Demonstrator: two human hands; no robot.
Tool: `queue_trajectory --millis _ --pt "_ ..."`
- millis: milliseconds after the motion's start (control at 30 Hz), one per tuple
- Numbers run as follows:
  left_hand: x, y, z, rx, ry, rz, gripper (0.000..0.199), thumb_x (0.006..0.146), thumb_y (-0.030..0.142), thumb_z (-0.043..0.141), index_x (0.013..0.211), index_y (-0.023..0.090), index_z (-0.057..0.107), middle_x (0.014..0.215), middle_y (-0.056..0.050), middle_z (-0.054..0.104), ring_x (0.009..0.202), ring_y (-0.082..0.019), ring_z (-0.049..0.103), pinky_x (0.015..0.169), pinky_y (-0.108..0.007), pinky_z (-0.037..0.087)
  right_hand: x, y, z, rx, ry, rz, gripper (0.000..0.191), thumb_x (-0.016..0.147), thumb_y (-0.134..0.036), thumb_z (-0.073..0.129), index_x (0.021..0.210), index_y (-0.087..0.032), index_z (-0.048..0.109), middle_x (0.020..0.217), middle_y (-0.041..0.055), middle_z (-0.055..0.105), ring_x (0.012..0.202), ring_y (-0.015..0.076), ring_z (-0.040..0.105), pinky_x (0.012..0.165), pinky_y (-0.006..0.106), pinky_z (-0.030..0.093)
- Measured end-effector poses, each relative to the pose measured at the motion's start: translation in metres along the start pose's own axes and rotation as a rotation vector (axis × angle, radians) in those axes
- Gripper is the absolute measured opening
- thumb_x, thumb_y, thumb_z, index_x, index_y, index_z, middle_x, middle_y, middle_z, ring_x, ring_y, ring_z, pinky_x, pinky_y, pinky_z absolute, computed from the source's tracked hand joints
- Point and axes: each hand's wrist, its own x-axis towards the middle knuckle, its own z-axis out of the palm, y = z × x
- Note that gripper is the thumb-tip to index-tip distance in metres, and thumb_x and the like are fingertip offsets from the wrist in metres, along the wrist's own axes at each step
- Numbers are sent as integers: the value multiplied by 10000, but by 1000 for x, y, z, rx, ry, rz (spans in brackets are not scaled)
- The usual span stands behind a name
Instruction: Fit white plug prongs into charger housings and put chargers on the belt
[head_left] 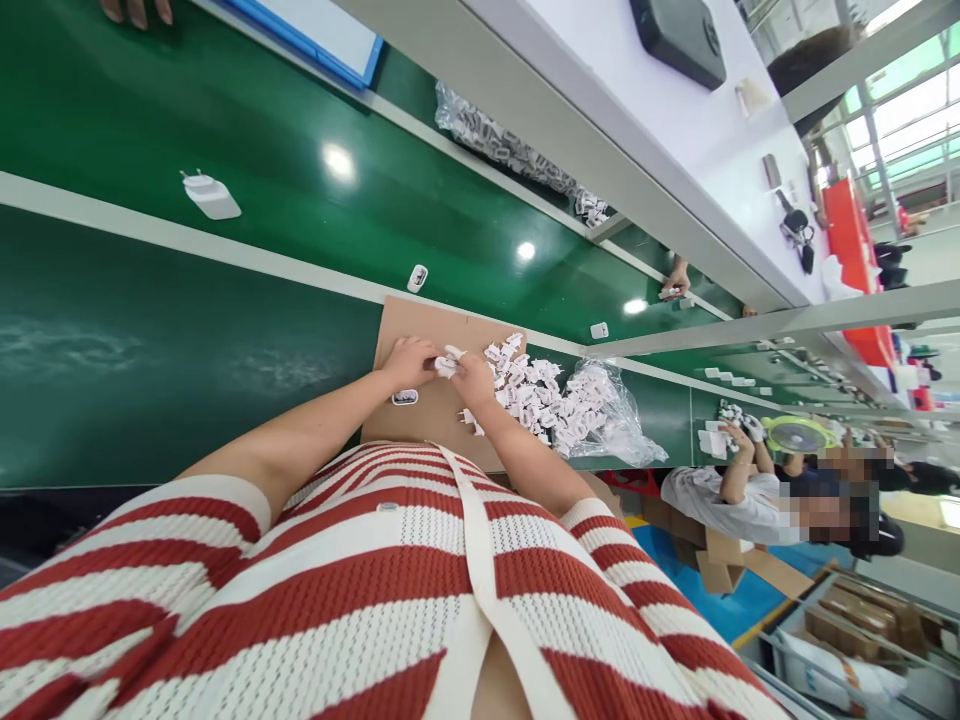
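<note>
My left hand (410, 358) and my right hand (475, 378) meet over a sheet of brown cardboard (420, 322). Between them is a small white plastic part (448, 362), pinched in the closed fingers of both; its exact shape is partly hidden. Just below my left hand lies an oval white charger housing (405, 397) with its open end showing dark inside. A heap of white plug pieces (529, 395) spreads beside my right hand, partly spilling from a clear plastic bag (619, 415).
Beyond the cardboard, a green conveyor belt (285, 210) carries a white plug charger (212, 196) and another oval housing (418, 278). A metal shelf frame (525, 110) overhangs it. Co-workers' hands (677, 279) appear across the belt, and a person (724, 500) sits farther right.
</note>
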Motion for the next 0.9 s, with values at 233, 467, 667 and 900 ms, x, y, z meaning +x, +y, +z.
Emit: queue_trajectory --millis 233,467,667,900 --pt "3 -38 -60 147 362 -359 541 926 637 531 1145 185 732 1222 -118 706 1184 -330 567 968 -486 390 -41 47 -17 -127 249 338 287 857 -136 561 1114 -152 687 1112 141 627 1112 299 540 1013 465 440" --pt "57 -101 -125 143 500 -587 699 880 795 399 1146 245 738 1215 -151 674 1179 -415 530 927 -642 344 -31 58 -17 -217 169 399 223 770 -91 616 977 -161 654 1144 146 596 1115 308 499 971 443 412" --pt "46 -74 -113 174 804 -555 809 873 601 650 1503 146 425 1575 -201 375 1419 -413 324 1064 -631 280 -16 54 -18 -125 140 358 227 722 3 557 846 -178 617 1056 128 599 1074 281 490 981 432 398" --pt "54 -39 -102 125 494 -530 657 898 548 626 1412 151 525 1483 -204 476 1401 -414 344 1097 -574 295 -21 28 -21 97 161 302 186 730 -186 604 914 -193 632 1070 99 638 988 232 595 898 365 508"
